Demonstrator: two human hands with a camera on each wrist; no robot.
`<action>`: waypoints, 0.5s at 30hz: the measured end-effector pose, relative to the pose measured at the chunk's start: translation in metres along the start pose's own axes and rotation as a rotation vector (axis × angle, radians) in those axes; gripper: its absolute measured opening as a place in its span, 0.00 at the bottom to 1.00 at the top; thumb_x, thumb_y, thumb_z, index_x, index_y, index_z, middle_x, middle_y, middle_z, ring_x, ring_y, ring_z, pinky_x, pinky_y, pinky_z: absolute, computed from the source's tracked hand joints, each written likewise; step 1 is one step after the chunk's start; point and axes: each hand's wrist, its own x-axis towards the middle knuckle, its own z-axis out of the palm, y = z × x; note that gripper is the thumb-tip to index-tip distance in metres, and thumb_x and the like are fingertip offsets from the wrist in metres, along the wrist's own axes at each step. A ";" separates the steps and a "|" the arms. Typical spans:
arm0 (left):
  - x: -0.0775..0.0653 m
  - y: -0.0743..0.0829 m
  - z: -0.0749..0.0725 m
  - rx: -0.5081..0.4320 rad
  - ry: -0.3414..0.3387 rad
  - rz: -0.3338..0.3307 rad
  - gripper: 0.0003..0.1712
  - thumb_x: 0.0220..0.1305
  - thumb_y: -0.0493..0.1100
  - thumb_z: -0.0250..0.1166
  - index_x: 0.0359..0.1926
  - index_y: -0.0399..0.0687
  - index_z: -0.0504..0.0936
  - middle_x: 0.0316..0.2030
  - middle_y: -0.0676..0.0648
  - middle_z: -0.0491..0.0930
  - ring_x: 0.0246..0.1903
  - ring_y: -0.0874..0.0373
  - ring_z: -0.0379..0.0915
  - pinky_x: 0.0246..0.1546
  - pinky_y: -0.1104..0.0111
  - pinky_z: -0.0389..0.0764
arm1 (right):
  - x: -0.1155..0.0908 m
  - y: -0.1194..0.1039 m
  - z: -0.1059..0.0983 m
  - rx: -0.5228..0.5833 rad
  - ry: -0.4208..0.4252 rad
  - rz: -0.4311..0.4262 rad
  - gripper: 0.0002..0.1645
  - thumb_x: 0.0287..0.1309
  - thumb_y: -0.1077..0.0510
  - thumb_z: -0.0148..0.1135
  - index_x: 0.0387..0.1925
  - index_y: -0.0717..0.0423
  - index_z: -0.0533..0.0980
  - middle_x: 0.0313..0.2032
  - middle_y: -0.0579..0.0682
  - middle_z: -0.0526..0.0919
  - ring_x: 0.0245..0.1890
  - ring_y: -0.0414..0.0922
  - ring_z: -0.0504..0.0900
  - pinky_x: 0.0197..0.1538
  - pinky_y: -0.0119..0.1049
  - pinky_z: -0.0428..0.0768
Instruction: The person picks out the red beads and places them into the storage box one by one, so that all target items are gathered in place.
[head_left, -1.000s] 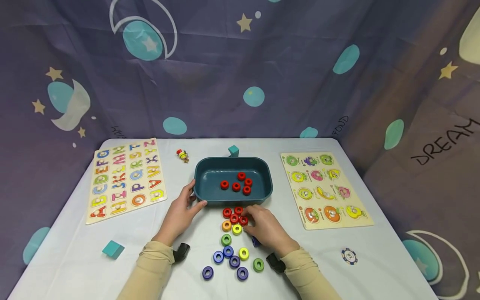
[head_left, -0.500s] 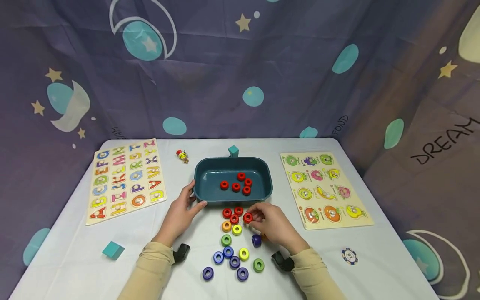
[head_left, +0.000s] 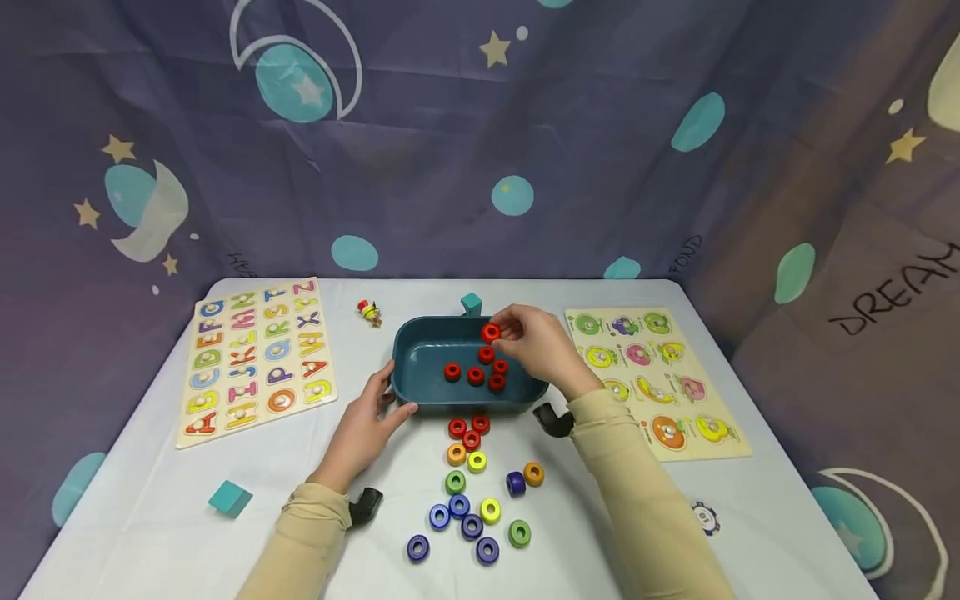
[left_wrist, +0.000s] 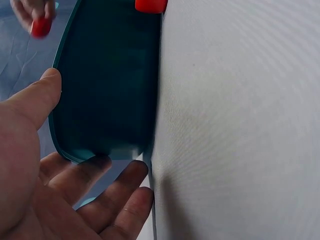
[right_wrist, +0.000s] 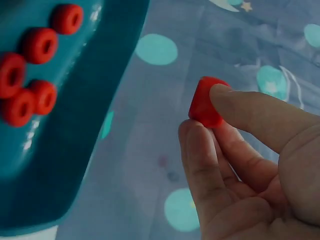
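A dark teal plastic tub point(head_left: 427, 407) stands mid-table, with several red ring-shaped beads point(head_left: 476, 376) lying on its floor. My left hand point(head_left: 360, 437) holds the tub's near left corner, thumb point(left_wrist: 47, 95) against the front rim and fingers around the left end. Over the back right of the tub, my right hand point(head_left: 543, 346) pinches one red bead point(right_wrist: 206, 102) between thumb and fingertips, above the others. In front of the tub lie 3 more red beads point(head_left: 471, 439), then several orange, yellow, green, blue and purple beads point(head_left: 472, 526).
A wooden letter puzzle board point(head_left: 258, 358) lies left, a fruit puzzle board point(head_left: 660, 383) right, partly behind my right sleeve. A teal block point(head_left: 230, 498) sits front left, another block point(head_left: 471, 303) behind the tub, beside a small bee figure point(head_left: 369, 312). A poker chip point(head_left: 705, 517) lies right.
My right hand has picked one red bead from the group in front and carried it up and away over the tub. My left hand stays at the tub's corner.
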 end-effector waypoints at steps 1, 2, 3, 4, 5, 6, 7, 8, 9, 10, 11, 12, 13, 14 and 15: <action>0.000 0.000 0.000 -0.001 0.001 0.002 0.48 0.60 0.62 0.64 0.75 0.68 0.48 0.72 0.46 0.61 0.64 0.48 0.70 0.64 0.49 0.69 | 0.008 -0.003 0.000 -0.002 -0.011 -0.004 0.14 0.56 0.58 0.68 0.45 0.50 0.79 0.38 0.47 0.83 0.37 0.42 0.80 0.42 0.35 0.82; 0.000 -0.001 0.001 -0.003 0.003 0.005 0.48 0.60 0.61 0.64 0.75 0.69 0.48 0.71 0.46 0.61 0.64 0.48 0.70 0.64 0.49 0.69 | 0.015 -0.005 0.002 -0.006 -0.023 -0.001 0.14 0.56 0.58 0.68 0.45 0.50 0.79 0.38 0.46 0.83 0.37 0.42 0.80 0.42 0.36 0.82; 0.001 -0.001 0.001 -0.001 0.005 0.007 0.48 0.60 0.61 0.64 0.75 0.68 0.48 0.71 0.46 0.61 0.64 0.48 0.70 0.64 0.49 0.69 | 0.021 -0.006 0.004 -0.010 -0.038 -0.001 0.14 0.56 0.58 0.68 0.45 0.50 0.79 0.37 0.46 0.83 0.38 0.43 0.80 0.43 0.36 0.81; 0.001 -0.002 0.001 -0.003 0.006 0.009 0.48 0.60 0.60 0.65 0.75 0.68 0.48 0.71 0.46 0.61 0.64 0.48 0.70 0.64 0.49 0.69 | 0.026 -0.006 0.007 -0.019 -0.056 -0.001 0.14 0.56 0.58 0.68 0.45 0.51 0.79 0.37 0.47 0.83 0.38 0.43 0.80 0.43 0.36 0.81; 0.001 -0.002 0.002 -0.005 0.007 0.009 0.47 0.61 0.59 0.65 0.75 0.68 0.48 0.71 0.46 0.61 0.64 0.48 0.70 0.64 0.48 0.69 | 0.031 -0.006 0.010 -0.032 -0.076 0.004 0.14 0.57 0.58 0.67 0.45 0.51 0.79 0.37 0.47 0.83 0.38 0.43 0.80 0.44 0.36 0.81; 0.001 -0.002 0.002 -0.007 0.007 0.008 0.47 0.61 0.59 0.65 0.75 0.68 0.48 0.71 0.47 0.62 0.64 0.48 0.70 0.64 0.48 0.69 | 0.035 -0.005 0.013 -0.042 -0.099 0.013 0.14 0.57 0.58 0.67 0.45 0.52 0.78 0.38 0.47 0.82 0.38 0.43 0.80 0.44 0.36 0.81; 0.001 -0.001 0.002 -0.009 0.006 0.007 0.47 0.61 0.59 0.65 0.75 0.68 0.49 0.71 0.47 0.62 0.64 0.48 0.70 0.64 0.48 0.69 | 0.039 -0.003 0.017 -0.052 -0.128 0.028 0.13 0.57 0.59 0.67 0.45 0.52 0.78 0.38 0.48 0.82 0.38 0.44 0.79 0.44 0.36 0.80; 0.001 -0.001 0.002 -0.009 0.006 0.006 0.47 0.61 0.59 0.65 0.74 0.68 0.49 0.71 0.47 0.62 0.64 0.48 0.70 0.64 0.48 0.69 | 0.042 -0.001 0.021 -0.067 -0.158 0.041 0.13 0.57 0.60 0.67 0.45 0.54 0.78 0.38 0.48 0.82 0.38 0.44 0.79 0.44 0.35 0.80; 0.001 -0.001 0.002 -0.008 0.006 0.008 0.47 0.61 0.59 0.65 0.75 0.68 0.49 0.71 0.47 0.62 0.64 0.48 0.70 0.64 0.48 0.69 | 0.044 0.001 0.025 -0.083 -0.183 0.056 0.13 0.57 0.60 0.66 0.45 0.54 0.78 0.39 0.49 0.82 0.38 0.44 0.79 0.43 0.35 0.80; 0.001 -0.001 0.002 -0.012 0.007 0.007 0.47 0.61 0.59 0.65 0.74 0.68 0.49 0.71 0.47 0.62 0.64 0.48 0.70 0.64 0.48 0.69 | 0.046 0.003 0.029 -0.106 -0.207 0.071 0.13 0.57 0.60 0.66 0.45 0.55 0.78 0.39 0.49 0.81 0.38 0.45 0.78 0.43 0.35 0.80; 0.001 -0.001 0.002 -0.012 0.009 0.008 0.47 0.61 0.59 0.65 0.74 0.68 0.49 0.71 0.47 0.62 0.64 0.48 0.70 0.64 0.49 0.69 | 0.048 0.005 0.032 -0.123 -0.226 0.084 0.13 0.57 0.60 0.66 0.45 0.55 0.78 0.40 0.50 0.81 0.38 0.45 0.78 0.43 0.35 0.80; 0.001 -0.001 0.002 -0.013 0.011 0.008 0.47 0.61 0.59 0.65 0.74 0.68 0.49 0.71 0.47 0.63 0.64 0.48 0.70 0.64 0.49 0.69 | 0.050 0.006 0.035 -0.141 -0.241 0.095 0.13 0.57 0.61 0.66 0.45 0.55 0.78 0.40 0.50 0.81 0.38 0.45 0.78 0.43 0.35 0.80; 0.001 -0.001 0.002 -0.012 0.013 0.009 0.47 0.61 0.59 0.65 0.74 0.68 0.50 0.71 0.47 0.63 0.64 0.48 0.70 0.64 0.49 0.69 | 0.051 0.007 0.038 -0.160 -0.251 0.102 0.13 0.57 0.60 0.66 0.45 0.55 0.78 0.40 0.50 0.81 0.38 0.45 0.78 0.43 0.36 0.80; 0.001 -0.001 0.002 -0.013 0.015 0.011 0.47 0.61 0.59 0.65 0.74 0.68 0.50 0.71 0.47 0.63 0.64 0.48 0.70 0.64 0.49 0.69 | 0.052 0.008 0.040 -0.179 -0.254 0.102 0.13 0.57 0.60 0.66 0.45 0.55 0.78 0.40 0.50 0.81 0.38 0.45 0.78 0.43 0.36 0.80; 0.001 -0.001 0.001 -0.013 0.017 0.011 0.47 0.61 0.59 0.65 0.74 0.68 0.50 0.71 0.47 0.63 0.64 0.48 0.70 0.64 0.49 0.69 | 0.053 0.008 0.042 -0.188 -0.255 0.107 0.13 0.57 0.60 0.67 0.45 0.55 0.78 0.40 0.51 0.81 0.38 0.46 0.78 0.43 0.37 0.80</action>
